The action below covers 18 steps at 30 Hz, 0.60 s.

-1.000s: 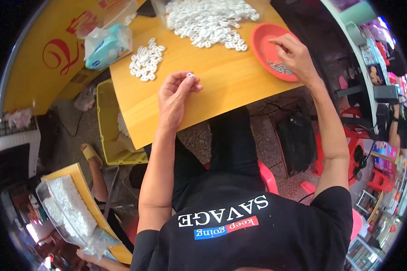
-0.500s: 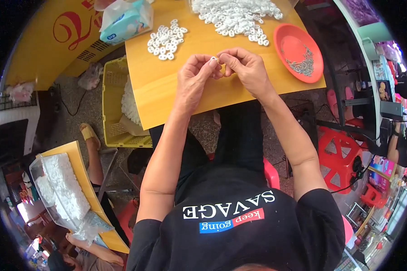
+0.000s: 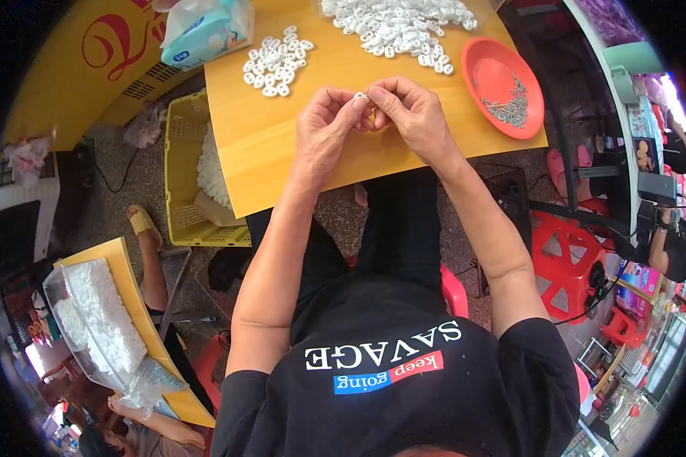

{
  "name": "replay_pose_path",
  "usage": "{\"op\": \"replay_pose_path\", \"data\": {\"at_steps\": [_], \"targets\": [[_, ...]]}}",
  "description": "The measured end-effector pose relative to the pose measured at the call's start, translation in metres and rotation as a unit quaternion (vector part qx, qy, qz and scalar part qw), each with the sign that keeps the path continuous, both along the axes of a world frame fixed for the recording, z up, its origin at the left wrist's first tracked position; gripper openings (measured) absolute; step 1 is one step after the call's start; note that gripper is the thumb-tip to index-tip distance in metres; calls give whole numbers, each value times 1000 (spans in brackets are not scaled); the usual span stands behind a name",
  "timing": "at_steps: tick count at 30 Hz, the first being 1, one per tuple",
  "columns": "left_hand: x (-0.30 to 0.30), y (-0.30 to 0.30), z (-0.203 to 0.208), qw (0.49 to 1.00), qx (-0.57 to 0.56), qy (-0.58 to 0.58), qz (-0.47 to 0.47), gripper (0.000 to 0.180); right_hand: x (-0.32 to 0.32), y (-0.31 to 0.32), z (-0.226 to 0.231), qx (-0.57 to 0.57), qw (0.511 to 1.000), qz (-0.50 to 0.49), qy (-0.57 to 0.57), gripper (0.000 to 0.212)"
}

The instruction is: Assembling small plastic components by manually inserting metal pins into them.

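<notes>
Over the table's near part, my left hand (image 3: 326, 129) and my right hand (image 3: 413, 120) meet fingertip to fingertip. Between my left thumb and forefinger is a small white plastic piece (image 3: 360, 96), mostly covered by the fingers. My right thumb and forefinger are pinched right against it; whatever they grip is too small to make out. Beyond my left hand lies a small group of white oval plastic pieces (image 3: 276, 62), each with holes. Past my right hand, a red plate (image 3: 503, 129) carries many thin grey metal parts (image 3: 512, 108).
A large heap of white pieces (image 3: 392, 27) covers the far side of the yellow table (image 3: 267, 167). A tissue pack (image 3: 206, 34) rests at its far left corner. A yellow crate (image 3: 181, 175) stands left of it. Red stools (image 3: 568, 259) are at right; another person's arm (image 3: 160, 426) shows lower left.
The hands stay together at nearly the same place, with the fingertips shifted slightly around the white piece. The whole view has moved a little.
</notes>
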<state>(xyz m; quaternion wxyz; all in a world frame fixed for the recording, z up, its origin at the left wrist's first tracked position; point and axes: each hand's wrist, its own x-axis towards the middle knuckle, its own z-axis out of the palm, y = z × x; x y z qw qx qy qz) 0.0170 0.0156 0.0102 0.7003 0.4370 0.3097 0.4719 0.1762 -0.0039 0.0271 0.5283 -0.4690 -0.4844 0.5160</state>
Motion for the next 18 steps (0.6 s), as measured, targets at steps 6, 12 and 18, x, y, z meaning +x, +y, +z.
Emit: {"op": "replay_pose_path", "data": {"at_steps": [6,12,18], "targets": [[0,-1,0,1000,-3,11,3,15,-2,-2,0,4,1000,-5,-17,17],[1,-1,3,1000,11,17,11,16,-3,-3,-1,8,1000,-15,6,18],[-1,0,0,1000,13,8,9,16,-6,-3,0,9,1000,-17,-4,19]]}}
